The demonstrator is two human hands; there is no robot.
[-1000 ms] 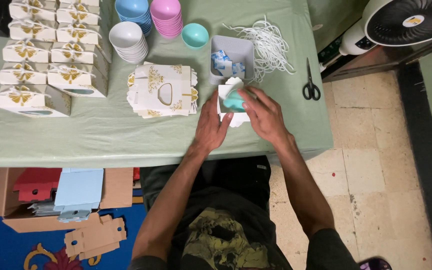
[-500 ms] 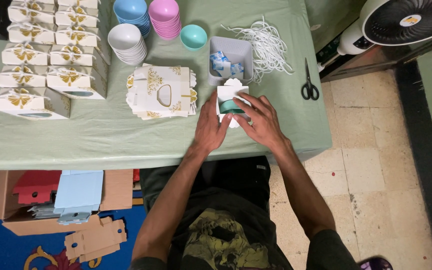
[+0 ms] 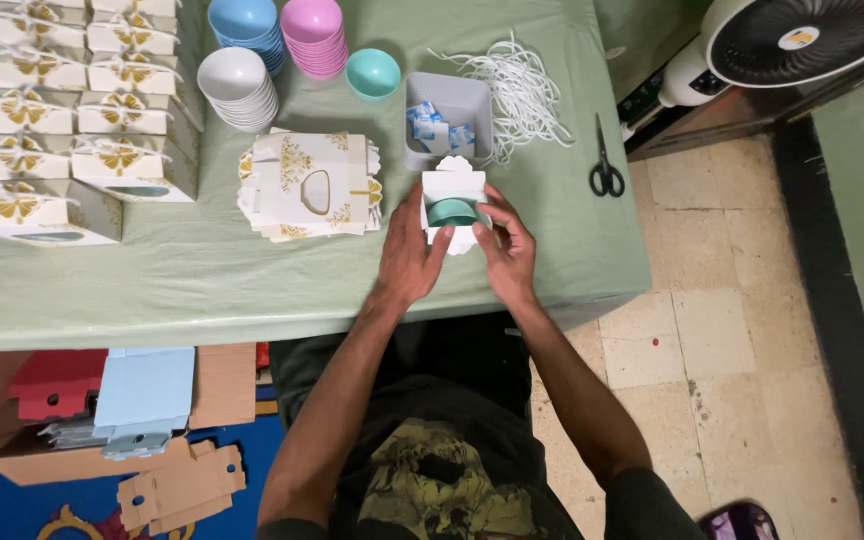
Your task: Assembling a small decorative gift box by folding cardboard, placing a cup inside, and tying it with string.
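Head view looks straight down on a green-covered table (image 3: 152,290), where both hands meet on a small white box (image 3: 453,190) lying near the table's front edge, just below a grey tray (image 3: 449,105) of blue-and-white packets. The box's long axis runs away from the person, its scalloped flap ends pointing toward the tray and back toward the body. A teal bowl (image 3: 452,211) sits inside it, seen through the open middle, mouth turned toward the person.

The left hand (image 3: 407,255) presses against the box's left side, fingers curled loosely with the thumb up along the edge. The right hand (image 3: 505,245) holds the right side, fingers bent around the wall of the box. Neither hand is fully closed; both grip the box between them.

Just left of the box lies a stack of flat white box blanks (image 3: 307,185) with gold print. Further left, rows of finished boxes (image 3: 72,110) tied with gold bows stand in lines. Stacks of white bowls (image 3: 235,88), blue bowls (image 3: 244,25) and pink bowls (image 3: 314,32), plus a single teal bowl (image 3: 372,72), sit at the far side. A heap of white cord (image 3: 522,90) and black scissors (image 3: 605,165) lie to the right.
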